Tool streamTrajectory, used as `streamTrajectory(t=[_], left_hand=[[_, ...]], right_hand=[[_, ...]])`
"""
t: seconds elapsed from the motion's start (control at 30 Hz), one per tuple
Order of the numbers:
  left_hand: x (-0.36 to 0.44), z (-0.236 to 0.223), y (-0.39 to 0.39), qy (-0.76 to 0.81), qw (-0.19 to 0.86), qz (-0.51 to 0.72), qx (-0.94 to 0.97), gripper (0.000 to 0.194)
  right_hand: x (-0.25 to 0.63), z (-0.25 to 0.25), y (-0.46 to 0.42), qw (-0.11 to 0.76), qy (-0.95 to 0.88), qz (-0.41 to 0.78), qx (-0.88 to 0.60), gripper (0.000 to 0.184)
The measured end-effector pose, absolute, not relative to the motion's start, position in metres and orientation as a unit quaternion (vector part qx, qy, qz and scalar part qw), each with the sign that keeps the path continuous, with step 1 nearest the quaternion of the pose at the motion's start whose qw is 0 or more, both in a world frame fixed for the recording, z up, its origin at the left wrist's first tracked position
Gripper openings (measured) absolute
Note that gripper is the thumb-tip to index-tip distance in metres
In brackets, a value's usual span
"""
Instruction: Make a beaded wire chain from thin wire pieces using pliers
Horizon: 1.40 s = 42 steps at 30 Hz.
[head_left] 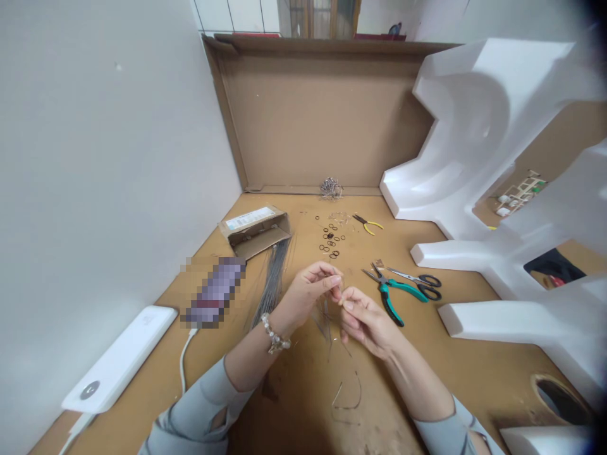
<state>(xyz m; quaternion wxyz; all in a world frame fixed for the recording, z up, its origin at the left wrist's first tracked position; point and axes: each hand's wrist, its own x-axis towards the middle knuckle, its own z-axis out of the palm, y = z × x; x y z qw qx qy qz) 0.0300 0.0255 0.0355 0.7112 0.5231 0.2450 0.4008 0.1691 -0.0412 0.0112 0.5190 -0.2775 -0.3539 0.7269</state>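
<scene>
My left hand (313, 292) and my right hand (367, 323) meet above the middle of the table, thumb and fingers pinched together on each. Between their fingertips runs a thin wire (343, 284), mostly hidden by the fingers. Below the hands, several fine straight wires (326, 328) lie on the table. Nearer to me rest a few bent wire pieces (358, 392). To the left, a bundle of long grey wires (271, 278) spills from an open cardboard box (258, 234). Small dark rings (331, 236) are scattered just beyond my fingertips.
Teal-handled pliers (389, 294) and scissors (417, 281) lie to the right, yellow-handled pliers (367, 224) farther back. A tangled metal heap (331, 188) sits by the cardboard wall (327, 120). White foam blocks (455, 151) line the right; a white power bank (121, 357) and phone are left.
</scene>
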Motion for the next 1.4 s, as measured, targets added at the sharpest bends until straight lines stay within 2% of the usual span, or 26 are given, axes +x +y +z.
streamTrajectory(t=[0.2, 0.4, 0.6, 0.7, 0.8, 0.87, 0.97, 1.07, 1.17, 1.3, 1.4], left_hand=[[0.031, 0.038, 0.024, 0.283, 0.653, 0.42, 0.563, 0.015], [0.023, 0.042, 0.034, 0.284, 0.695, 0.381, 0.54, 0.017], [0.021, 0.04, 0.036, 0.253, 0.777, 0.351, 0.457, 0.021], [0.02, 0.043, 0.037, 0.27, 0.754, 0.35, 0.485, 0.022], [0.011, 0.048, 0.044, 0.3, 0.692, 0.356, 0.551, 0.021], [0.0, 0.051, 0.052, 0.321, 0.669, 0.346, 0.574, 0.021], [-0.017, 0.05, 0.065, 0.337, 0.673, 0.239, 0.614, 0.021], [-0.027, 0.049, 0.074, 0.357, 0.646, 0.245, 0.629, 0.02], [-0.032, 0.051, 0.077, 0.358, 0.629, 0.274, 0.633, 0.02], [-0.034, 0.058, 0.076, 0.346, 0.629, 0.284, 0.636, 0.022], [-0.037, 0.061, 0.077, 0.343, 0.627, 0.292, 0.636, 0.023]], right_hand=[[0.168, 0.01, -0.04, 0.517, -0.35, 0.719, -0.307, 0.021], [0.172, 0.008, -0.038, 0.508, -0.371, 0.686, -0.365, 0.022], [0.174, 0.009, -0.042, 0.497, -0.439, 0.656, -0.36, 0.017], [0.174, 0.009, -0.041, 0.488, -0.461, 0.63, -0.39, 0.02], [0.177, 0.006, -0.037, 0.453, -0.488, 0.572, -0.478, 0.028], [0.178, 0.004, -0.035, 0.427, -0.532, 0.465, -0.564, 0.032], [0.171, 0.001, -0.037, 0.321, -0.631, 0.237, -0.665, 0.03], [0.155, -0.001, -0.041, 0.119, -0.688, 0.104, -0.708, 0.031], [0.136, 0.001, -0.04, -0.007, -0.703, 0.06, -0.709, 0.035], [0.121, 0.007, -0.028, -0.079, -0.707, 0.066, -0.7, 0.02], [0.118, 0.011, -0.012, -0.104, -0.699, 0.079, -0.704, 0.024]])
